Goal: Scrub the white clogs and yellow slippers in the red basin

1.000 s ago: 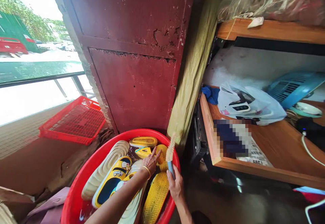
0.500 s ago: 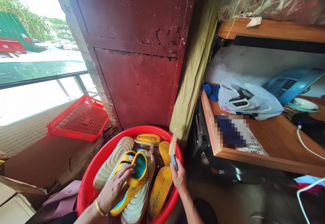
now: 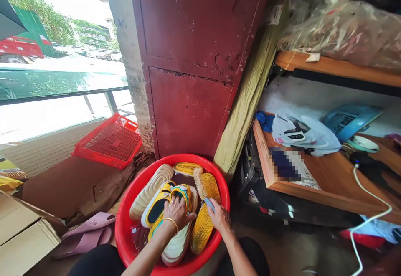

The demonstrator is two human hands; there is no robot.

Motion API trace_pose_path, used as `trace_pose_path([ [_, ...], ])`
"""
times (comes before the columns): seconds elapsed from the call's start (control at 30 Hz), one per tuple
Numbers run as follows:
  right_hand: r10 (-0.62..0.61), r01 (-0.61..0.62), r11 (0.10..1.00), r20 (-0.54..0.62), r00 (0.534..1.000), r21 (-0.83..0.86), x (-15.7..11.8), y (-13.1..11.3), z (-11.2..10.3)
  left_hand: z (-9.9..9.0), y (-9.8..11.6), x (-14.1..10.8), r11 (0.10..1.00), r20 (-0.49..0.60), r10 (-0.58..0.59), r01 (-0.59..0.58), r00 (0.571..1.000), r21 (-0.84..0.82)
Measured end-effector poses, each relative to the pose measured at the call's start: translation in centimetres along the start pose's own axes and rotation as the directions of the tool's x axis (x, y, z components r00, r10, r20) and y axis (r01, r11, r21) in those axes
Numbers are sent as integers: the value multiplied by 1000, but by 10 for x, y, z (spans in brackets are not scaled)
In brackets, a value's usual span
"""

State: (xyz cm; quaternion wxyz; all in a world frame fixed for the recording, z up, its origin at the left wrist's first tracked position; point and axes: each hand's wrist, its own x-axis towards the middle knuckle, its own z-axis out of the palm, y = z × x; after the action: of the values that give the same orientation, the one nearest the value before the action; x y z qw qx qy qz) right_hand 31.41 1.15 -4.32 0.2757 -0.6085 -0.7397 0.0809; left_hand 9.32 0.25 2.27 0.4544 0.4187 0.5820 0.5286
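Note:
A red tub filled with slippers and some water stands in front of me. My left hand, with a bracelet at its wrist, has its fingers inside the opening of a small yellow cartoon slipper and grips it. A matching yellow slipper lies just left of it. My right hand is wrapped round the blue handle of a scrub brush, its pale bristles over the tub. Below the brush are yellow-soled slippers. Cream-soled slippers lie along the left side and under my left hand.
A red plastic crate sits left of the tub, beyond pink slippers and cardboard. Behind stands a dark red door. On the right, a wooden shelf holds a plastic bag, a blue fan and a white cable.
My left hand has slid its fingers into the small slipper, which has turned. The brush has moved left and down, in over the tub. The camera view has shifted left.

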Motion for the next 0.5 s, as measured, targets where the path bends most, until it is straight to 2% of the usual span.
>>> trace_pose_path([
  [0.03,-27,27,1000,-12,1000,-14,-2,1,1,5,-3,4,1000,10,-16,16,1000,-17],
  [0.1,-59,58,997,-35,998,-50,-7,3,6,2,-7,10,997,32,-41,43,999,-60],
  [0.2,-59,53,992,-52,997,-112,-12,7,17,-29,-5,15,989,69,-76,84,995,-119],
  [0.27,-45,40,990,-38,998,-133,-12,9,25,-53,-1,13,950,122,-144,171,982,-263],
  [0.3,-41,37,990,-23,999,-137,-11,10,28,-64,1,10,899,140,-197,236,970,-369],
  [0.37,-38,37,990,2,999,-134,-8,11,32,-77,0,3,736,140,-320,339,937,-586],
  [0.43,-34,33,994,-10,999,-105,-3,11,30,-82,-5,-3,579,103,-426,358,899,-733],
  [0.5,-37,34,997,-38,999,-67,1,6,23,-79,-13,-7,487,66,-482,330,874,-809],
])
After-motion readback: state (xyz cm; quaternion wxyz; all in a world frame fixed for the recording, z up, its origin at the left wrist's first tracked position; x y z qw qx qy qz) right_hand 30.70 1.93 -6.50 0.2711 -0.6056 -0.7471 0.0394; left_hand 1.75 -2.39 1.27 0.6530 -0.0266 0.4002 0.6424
